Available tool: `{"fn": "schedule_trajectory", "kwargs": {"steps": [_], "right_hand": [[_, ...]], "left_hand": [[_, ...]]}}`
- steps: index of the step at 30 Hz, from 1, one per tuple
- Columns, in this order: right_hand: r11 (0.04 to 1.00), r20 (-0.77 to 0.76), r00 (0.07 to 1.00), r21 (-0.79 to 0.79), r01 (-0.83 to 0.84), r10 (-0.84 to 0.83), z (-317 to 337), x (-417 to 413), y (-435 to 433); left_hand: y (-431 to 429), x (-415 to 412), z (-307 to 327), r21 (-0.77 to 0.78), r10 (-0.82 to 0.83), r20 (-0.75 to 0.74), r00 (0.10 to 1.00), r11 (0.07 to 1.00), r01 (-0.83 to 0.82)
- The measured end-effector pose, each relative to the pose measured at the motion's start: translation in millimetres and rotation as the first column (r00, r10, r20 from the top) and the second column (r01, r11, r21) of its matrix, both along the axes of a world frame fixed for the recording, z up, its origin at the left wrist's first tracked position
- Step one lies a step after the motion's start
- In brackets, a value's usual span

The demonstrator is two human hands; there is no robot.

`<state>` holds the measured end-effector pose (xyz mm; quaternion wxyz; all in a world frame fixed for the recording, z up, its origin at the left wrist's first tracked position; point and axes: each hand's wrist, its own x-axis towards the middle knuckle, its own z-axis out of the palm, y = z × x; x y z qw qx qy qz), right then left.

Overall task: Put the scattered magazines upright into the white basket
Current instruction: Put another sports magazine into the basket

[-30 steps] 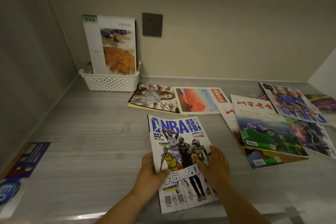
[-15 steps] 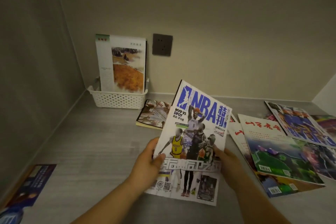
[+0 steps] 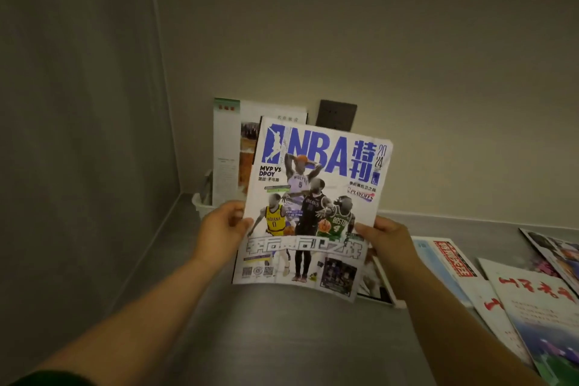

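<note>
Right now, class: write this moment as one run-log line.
phase: carrying | held: NBA magazine, upright, in both hands, left hand, right hand | target: white basket, one magazine inside | rest: on counter

Looks like home or dorm nook, not workshop. Grey wood-grain bench (image 3: 282, 338) set into corner between plain beige walls (image 3: 407, 41). Dark wall socket (image 3: 336, 114) just above bench. White plastic basket (image 3: 200, 202) in corner with magazine (image 3: 225, 141) standing in it. More magazines (image 3: 454, 263) flat on bench at right. Dim indoor light, no tools or machines.
</note>
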<state>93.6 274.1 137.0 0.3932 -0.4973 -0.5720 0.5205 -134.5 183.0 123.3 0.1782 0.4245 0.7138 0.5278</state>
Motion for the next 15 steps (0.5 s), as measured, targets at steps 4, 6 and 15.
{"fn": "schedule_trajectory", "kwargs": {"steps": [4,6,15], "right_hand": [[0.987,0.059,0.998,0.156,0.026,-0.035,21.5,-43.7,20.0],[0.975,0.087,0.996,0.220,0.008,-0.027,29.7,-64.3,29.9],[0.872,0.350,0.928,0.485,-0.064,-0.127,45.0,-137.0,85.1]], "left_hand": [[26.2,-41.3,18.6,0.051,0.075,0.021,0.997,0.996,-0.076],[37.6,-59.1,24.6,0.062,0.113,0.033,0.993,0.992,-0.115],[84.5,-124.0,27.4,0.143,0.250,0.120,0.961,0.953,-0.266]]}}
